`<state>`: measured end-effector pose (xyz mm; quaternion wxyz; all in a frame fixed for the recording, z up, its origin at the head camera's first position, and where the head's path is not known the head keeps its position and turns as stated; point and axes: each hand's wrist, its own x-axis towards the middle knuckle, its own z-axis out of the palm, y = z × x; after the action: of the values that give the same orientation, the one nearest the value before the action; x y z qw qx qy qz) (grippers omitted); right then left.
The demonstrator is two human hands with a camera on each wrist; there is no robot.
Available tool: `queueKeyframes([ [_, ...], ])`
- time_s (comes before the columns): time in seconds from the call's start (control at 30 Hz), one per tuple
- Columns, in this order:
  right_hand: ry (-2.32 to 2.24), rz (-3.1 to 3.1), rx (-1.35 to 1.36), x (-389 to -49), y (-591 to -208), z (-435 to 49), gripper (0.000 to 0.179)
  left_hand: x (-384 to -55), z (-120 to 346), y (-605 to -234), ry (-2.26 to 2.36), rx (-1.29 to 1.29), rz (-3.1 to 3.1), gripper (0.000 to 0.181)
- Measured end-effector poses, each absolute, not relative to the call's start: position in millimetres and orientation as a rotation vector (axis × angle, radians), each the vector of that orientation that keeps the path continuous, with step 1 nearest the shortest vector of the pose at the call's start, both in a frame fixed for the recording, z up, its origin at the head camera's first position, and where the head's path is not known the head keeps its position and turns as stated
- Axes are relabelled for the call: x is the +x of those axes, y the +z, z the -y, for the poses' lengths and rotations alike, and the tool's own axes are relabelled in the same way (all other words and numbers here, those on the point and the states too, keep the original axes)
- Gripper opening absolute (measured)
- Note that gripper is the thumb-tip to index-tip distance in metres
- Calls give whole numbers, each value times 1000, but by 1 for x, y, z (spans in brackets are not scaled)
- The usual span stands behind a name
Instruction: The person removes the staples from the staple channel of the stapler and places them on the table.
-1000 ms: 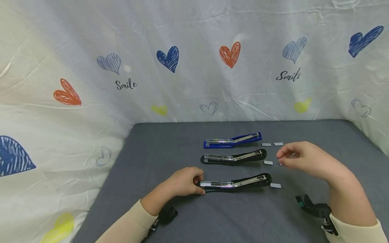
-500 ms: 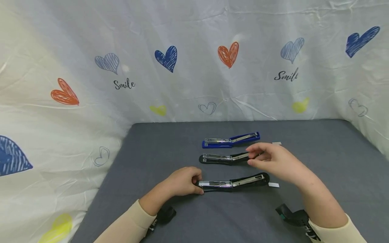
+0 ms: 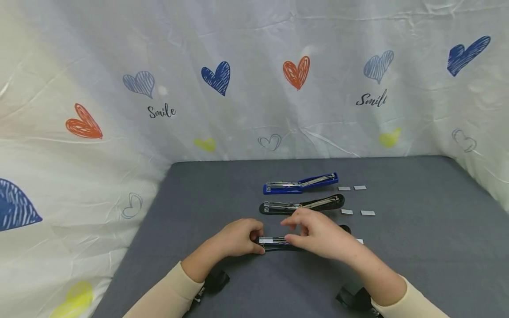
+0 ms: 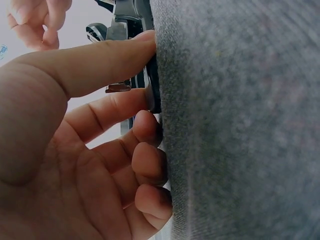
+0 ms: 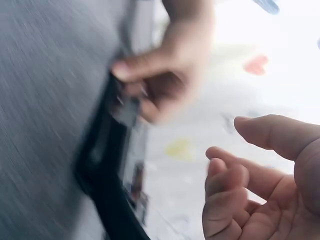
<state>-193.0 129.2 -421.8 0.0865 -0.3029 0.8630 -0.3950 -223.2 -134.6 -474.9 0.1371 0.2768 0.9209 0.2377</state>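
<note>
Three staplers lie opened out flat on the grey cloth. My left hand [image 3: 242, 238] pinches the left end of the nearest one, a black stapler [image 3: 274, 247], between thumb and fingers. In the left wrist view the thumb [image 4: 110, 57] lies on the stapler's edge, low against the cloth. A short pale strip shows in the left end of its metal channel. My right hand [image 3: 318, 232] hovers over the middle of this stapler, thumb and fingers apart and nothing between them. It hides much of the right half. In the right wrist view the black stapler [image 5: 107, 170] is blurred.
Behind lie another black stapler [image 3: 274, 207] and a blue stapler [image 3: 283, 191]. Small staple strips, such as one strip [image 3: 367, 213], lie to their right; a front strip [image 3: 360, 241] is partly covered. A white curtain [image 3: 246, 110] with hearts hangs behind the table.
My right hand has moved from the strips at the right, leftward and nearer, over the front stapler. My left hand has kept its grip on the stapler's end.
</note>
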Motion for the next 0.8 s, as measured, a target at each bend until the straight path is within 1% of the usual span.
queueKeyframes([
  [0.17, -1023, -2593, -995, -191, -441, -109, 30, -224, 136, -477, 717, 803, -2651, 31],
  [0.37, -913, -2682, -911, -187, -455, -98, 24, -225, 136, -476, 729, 809, -2644, 31],
  [0.63, -988, -2696, -824, -185, -462, -90, 23, -224, 136, -473, 735, 807, -2630, 31],
  [0.8, -1118, -2649, -711, -188, -464, -89, 15, -223, 136, -473, 740, 798, -2626, 30],
])
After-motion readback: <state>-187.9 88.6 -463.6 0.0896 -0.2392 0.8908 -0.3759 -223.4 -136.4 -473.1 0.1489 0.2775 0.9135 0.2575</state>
